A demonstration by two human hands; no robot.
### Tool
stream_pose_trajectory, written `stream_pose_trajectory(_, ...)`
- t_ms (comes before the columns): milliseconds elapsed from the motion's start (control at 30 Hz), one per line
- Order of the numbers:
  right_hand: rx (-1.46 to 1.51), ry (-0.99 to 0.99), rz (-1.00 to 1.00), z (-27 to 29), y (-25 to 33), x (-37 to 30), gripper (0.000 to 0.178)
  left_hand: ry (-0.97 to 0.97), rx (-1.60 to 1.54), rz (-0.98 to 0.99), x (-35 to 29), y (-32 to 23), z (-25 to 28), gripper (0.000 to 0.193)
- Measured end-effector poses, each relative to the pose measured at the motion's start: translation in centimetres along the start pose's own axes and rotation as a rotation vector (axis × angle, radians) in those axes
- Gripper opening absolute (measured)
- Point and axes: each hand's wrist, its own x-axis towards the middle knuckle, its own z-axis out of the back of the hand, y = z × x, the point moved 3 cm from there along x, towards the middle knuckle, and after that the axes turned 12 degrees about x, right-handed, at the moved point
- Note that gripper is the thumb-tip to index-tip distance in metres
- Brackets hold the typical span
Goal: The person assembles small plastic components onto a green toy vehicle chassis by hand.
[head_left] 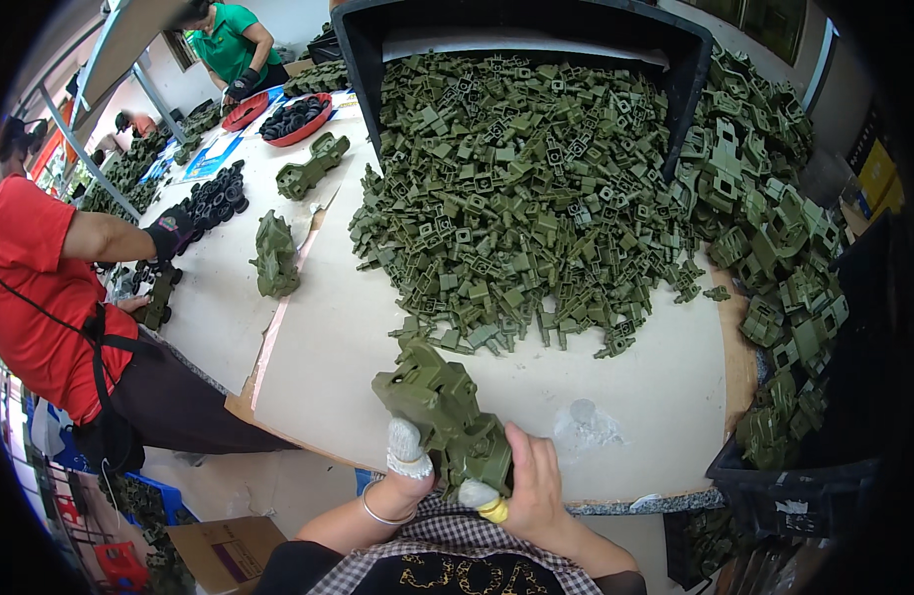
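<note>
Just above the near edge of the table I hold a green plastic toy vehicle body (439, 409), tilted, its far end pointing up and left. My left hand (409, 470) grips its near left side, the thumb covered in white wrap; the other fingers are hidden beneath. My right hand (524, 486) closes round the near right end, its thumb wrapped in white and yellow. Beyond the toy lies a large heap of small green plastic parts (516, 198), spilling out of a tipped black bin (363, 74). Two more green vehicle bodies, one nearer (275, 256) and one farther (313, 167), lie to the left.
More green vehicle bodies (774, 238) pile up at the right, above a black crate (804, 486). On the left, a co-worker in red (40, 288) handles a vehicle beside black wheels (214, 198). Red trays (296, 121) stand near another worker in green (234, 45).
</note>
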Motion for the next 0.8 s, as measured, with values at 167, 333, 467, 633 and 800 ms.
stream_pose_trajectory(167,-0.044,0.01,-0.023,-1.1,-0.3,-0.8,0.077,-0.03,0.128,-0.076,0.1,-0.2,-0.5,0.058)
stream_pose_trajectory(333,-0.034,0.045,-0.126,-1.5,-0.6,-0.4,0.078,-0.175,0.051,-0.024,1.1,0.9,-0.2,0.058)
stream_pose_trajectory(467,0.059,0.128,-0.191,-1.2,-2.0,0.5,0.079,-0.125,-0.065,0.004,2.1,0.5,0.2,0.051)
stream_pose_trajectory(633,0.049,0.089,-0.185,-1.8,-1.3,0.4,0.078,-0.192,0.033,-0.055,2.0,1.1,0.1,0.033)
stream_pose_trajectory(800,0.148,0.169,-0.266,-1.7,-2.4,0.7,0.08,-0.183,0.022,0.081,1.9,1.0,0.6,0.033)
